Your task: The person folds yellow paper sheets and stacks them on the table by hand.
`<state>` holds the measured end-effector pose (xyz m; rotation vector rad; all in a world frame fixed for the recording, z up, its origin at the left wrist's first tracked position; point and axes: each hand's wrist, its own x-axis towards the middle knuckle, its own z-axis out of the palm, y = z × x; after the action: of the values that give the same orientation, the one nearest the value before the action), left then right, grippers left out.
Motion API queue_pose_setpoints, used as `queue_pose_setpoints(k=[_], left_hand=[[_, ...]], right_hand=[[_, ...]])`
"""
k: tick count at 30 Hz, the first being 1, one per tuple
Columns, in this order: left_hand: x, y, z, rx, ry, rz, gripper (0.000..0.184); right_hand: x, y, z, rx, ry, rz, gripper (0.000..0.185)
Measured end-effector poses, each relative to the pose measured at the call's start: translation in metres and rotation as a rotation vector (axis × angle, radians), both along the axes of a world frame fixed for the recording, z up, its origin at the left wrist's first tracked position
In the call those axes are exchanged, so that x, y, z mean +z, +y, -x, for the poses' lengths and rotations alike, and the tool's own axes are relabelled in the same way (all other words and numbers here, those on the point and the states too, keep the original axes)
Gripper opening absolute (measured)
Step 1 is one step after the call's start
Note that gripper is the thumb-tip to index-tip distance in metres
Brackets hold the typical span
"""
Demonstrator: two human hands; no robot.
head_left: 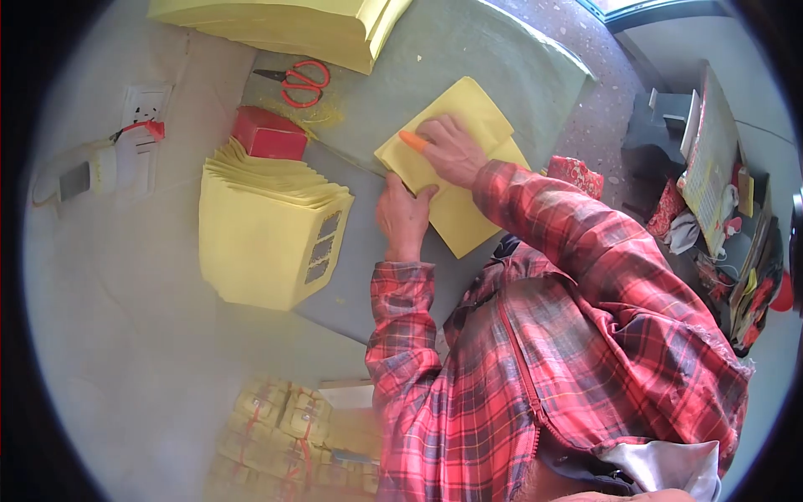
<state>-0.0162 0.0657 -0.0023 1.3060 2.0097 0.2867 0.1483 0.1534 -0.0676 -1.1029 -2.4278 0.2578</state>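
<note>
Folded yellow paper (pixel 481 113) lies on the grey-green work surface in front of me, with another part of it (pixel 460 222) spreading towards my body. My right hand (pixel 456 151) rests on top, pressing the sheet down, and an orange finger cover (pixel 412 141) sits on one digit. At the near left edge of the paper is my left hand (pixel 403 216), its thumb and fingers closed around that edge; some fingertips are hidden. Left of my hands stands a thick stack of folded yellow paper (pixel 251 234), with dark printed squares on one side.
Red-handled scissors (pixel 301 82) and a red box (pixel 269 134) lie beyond the stack. A large yellow paper pile (pixel 276 25) occupies the far edge. Tied yellow bundles (pixel 284 427) sit at lower left. A wall socket (pixel 149 105) with a plugged-in cable is at left.
</note>
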Motion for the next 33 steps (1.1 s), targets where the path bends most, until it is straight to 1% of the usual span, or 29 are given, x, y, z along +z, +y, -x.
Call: queue_pose_setpoints(k=[3,7,10,12,17,22,27,33], left_hand=[[-0.002,-0.003,0.004,-0.033,0.001,0.063,0.047],[-0.014,-0.007,-0.003,-0.034,0.096,-0.016,0.050],[-0.016,-0.009,-0.002,-0.011,0.072,-0.014,0.052],[-0.017,-0.009,-0.001,-0.003,0.052,-0.007,0.055],[-0.008,-0.006,-0.003,-0.025,0.050,-0.016,0.055],[-0.007,-0.002,-0.011,-0.009,0.080,0.004,0.057],[0.000,0.002,-0.019,0.004,0.130,0.014,0.054],[0.004,0.003,-0.019,0.020,0.122,0.030,0.052]], right_hand=[[-0.007,0.008,-0.021,0.008,0.015,-0.029,0.047],[0.002,0.021,-0.044,-0.108,-0.098,-0.067,0.048],[0.003,0.009,-0.008,-0.118,-0.089,-0.077,0.049],[0.002,-0.004,0.024,0.000,-0.018,-0.057,0.051],[0.013,-0.010,0.035,0.083,0.016,0.046,0.051],[0.010,-0.008,0.032,0.111,-0.018,-0.031,0.051],[0.011,-0.007,0.031,0.121,-0.008,-0.019,0.054],[0.009,-0.004,0.027,0.110,-0.012,-0.028,0.052]])
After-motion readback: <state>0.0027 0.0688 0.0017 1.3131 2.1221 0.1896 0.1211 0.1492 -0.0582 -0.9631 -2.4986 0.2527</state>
